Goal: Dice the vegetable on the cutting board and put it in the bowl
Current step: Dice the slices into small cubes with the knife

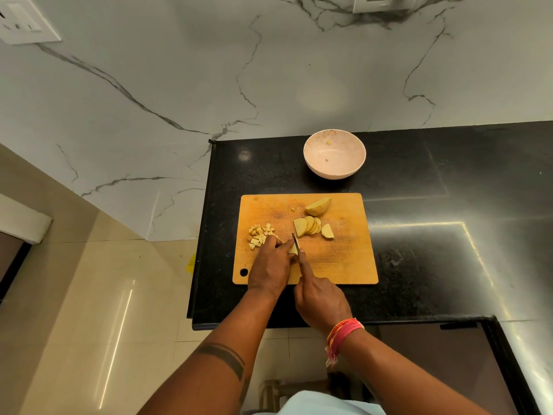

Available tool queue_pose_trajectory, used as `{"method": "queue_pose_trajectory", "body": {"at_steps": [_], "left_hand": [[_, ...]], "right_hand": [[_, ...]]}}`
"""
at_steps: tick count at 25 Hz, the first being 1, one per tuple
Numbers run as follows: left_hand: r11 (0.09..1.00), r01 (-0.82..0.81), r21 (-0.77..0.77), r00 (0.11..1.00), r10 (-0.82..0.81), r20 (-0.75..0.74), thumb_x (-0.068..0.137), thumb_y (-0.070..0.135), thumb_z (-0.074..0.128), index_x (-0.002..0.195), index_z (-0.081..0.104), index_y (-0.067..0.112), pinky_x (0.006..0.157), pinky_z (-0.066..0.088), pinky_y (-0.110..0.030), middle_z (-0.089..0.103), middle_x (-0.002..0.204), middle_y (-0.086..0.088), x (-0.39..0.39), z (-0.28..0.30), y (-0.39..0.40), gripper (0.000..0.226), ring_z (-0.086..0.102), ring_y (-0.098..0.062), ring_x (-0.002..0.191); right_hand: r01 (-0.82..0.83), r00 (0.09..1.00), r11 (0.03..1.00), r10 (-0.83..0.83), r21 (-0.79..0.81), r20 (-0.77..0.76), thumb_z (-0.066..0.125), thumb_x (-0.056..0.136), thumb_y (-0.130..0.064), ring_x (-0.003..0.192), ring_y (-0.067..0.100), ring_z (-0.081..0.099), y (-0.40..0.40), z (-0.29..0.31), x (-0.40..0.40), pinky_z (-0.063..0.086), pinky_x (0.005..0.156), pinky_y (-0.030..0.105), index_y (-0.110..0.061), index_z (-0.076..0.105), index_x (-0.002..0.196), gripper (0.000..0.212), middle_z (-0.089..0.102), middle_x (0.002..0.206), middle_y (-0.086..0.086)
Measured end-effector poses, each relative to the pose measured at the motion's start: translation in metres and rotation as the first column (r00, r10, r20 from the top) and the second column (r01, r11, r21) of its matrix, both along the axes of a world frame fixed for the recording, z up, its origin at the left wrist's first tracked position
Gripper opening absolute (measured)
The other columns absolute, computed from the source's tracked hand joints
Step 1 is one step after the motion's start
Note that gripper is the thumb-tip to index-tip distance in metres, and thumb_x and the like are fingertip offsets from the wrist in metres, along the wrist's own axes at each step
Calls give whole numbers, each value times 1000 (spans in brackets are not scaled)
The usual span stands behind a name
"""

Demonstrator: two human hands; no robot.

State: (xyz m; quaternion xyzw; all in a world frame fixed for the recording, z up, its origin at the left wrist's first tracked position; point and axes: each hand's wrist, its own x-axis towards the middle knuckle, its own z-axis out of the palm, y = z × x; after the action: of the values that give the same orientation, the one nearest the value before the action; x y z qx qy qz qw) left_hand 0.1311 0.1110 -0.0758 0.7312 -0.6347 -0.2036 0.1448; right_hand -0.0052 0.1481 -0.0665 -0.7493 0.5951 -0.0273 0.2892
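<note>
A wooden cutting board (338, 262) lies on the black counter. On it are a potato wedge (318, 206), a fan of potato slices (309, 226), a separate end piece (327, 231) and a pile of diced potato (258, 235) at the left. My left hand (270, 266) holds a potato piece (293, 250) down on the board with curled fingers. My right hand (318, 298) grips a knife (296, 242), index finger along its spine, and the blade sits on that piece. The pale pink bowl (334, 153) stands behind the board, holding only a few crumbs.
The black counter (434, 235) extends right of the board; its left edge drops to a tiled floor (89, 295). A marble wall (179, 85) rises behind, with switch plates at the top left and top right.
</note>
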Motion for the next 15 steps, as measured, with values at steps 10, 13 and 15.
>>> {"method": "queue_pose_trajectory", "body": {"at_steps": [10, 13, 15], "left_hand": [[1000, -12, 1, 998, 12, 64, 103, 33, 55, 144, 55, 19, 93, 49, -32, 57, 118, -7, -5, -8, -1, 44, 53, -24, 112], [1000, -30, -3, 999, 30, 41, 102, 35, 56, 144, 56, 19, 95, 48, -31, 56, 118, -6, -6, -8, 0, 45, 52, -22, 112], [998, -57, 1, 998, 57, -15, 102, 33, 56, 144, 55, 20, 96, 47, -30, 56, 119, -4, -6, -7, 2, 44, 51, -20, 113]], "right_hand": [[-77, 989, 997, 80, 26, -125, 33, 103, -31, 52, 14, 49, 29, 6, -24, 40, 50, 33, -28, -19, 159, 76, 56, 70, -3], [-73, 991, 997, 77, 38, -112, 33, 103, -32, 51, 12, 49, 38, 6, -35, 45, 51, 33, -30, -16, 159, 74, 55, 67, -5], [-60, 994, 998, 62, 29, -85, 32, 103, -33, 53, 13, 55, 40, 6, -38, 50, 54, 35, -31, -14, 160, 73, 58, 67, -5]]}}
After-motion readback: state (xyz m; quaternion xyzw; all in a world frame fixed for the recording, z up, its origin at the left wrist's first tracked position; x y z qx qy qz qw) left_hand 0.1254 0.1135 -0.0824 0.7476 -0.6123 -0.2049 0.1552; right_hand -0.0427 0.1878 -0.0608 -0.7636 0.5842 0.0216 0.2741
